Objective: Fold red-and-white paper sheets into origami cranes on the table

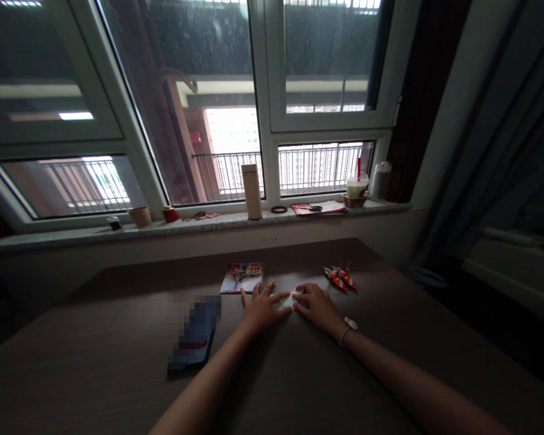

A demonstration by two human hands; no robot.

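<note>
A small folded paper [283,302], whitish with a trace of red at its upper edge, lies flat on the brown table between my hands. My left hand [262,309] has its thumb and index finger on the left part of the paper, with the other fingers fanned out toward the magazine. From the other side, my right hand [316,307] grips the paper's right part with thumb and fingertips, covering much of it. A bracelet [347,330] circles my right wrist. Just beyond the left fingers lies a colourful magazine [240,279]. Red-and-white folded paper pieces [340,278] sit beyond the right hand.
A dark phone [196,338], partly blurred, rests left of my left forearm. Along the windowsill [208,225] stand a tan flask [252,192], a paper cup [139,216], a drink cup with straw [357,185] and a white bottle [381,181]. Scissors [315,208] lie on papers there.
</note>
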